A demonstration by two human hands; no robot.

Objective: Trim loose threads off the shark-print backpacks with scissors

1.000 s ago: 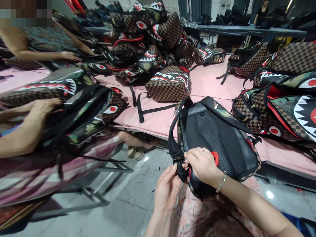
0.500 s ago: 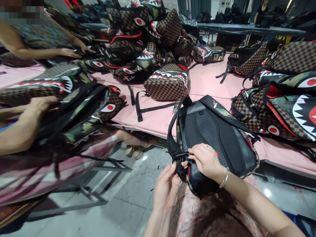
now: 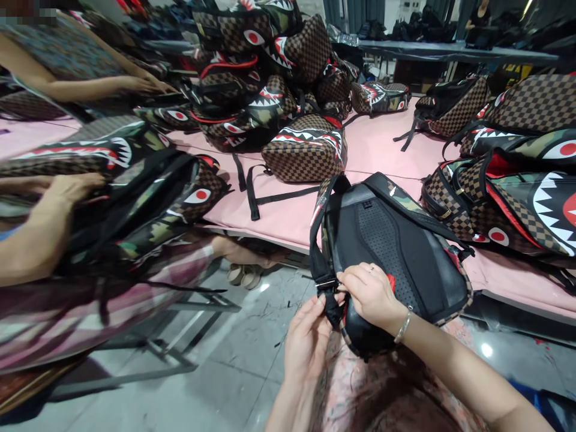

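Observation:
A black backpack with a mesh back panel lies half on my lap, half on the pink table. Its black shoulder strap loops down its left side to a small buckle. My right hand, with a ring and a bracelet, pinches the strap at that buckle, fingers closed. My left hand reaches up from below, fingers curled on the strap's lower end beside the bag's bottom edge.
Several shark-mouth checkered backpacks are heaped on the table, more at the right. A person at the left holds a camouflage backpack on their lap. Another person's arms work at the far left. Grey floor lies below.
My hands have shifted slightly on the strap buckle; the right hand dipped a little and the left hand moved closer under it. The backpack stays in place.

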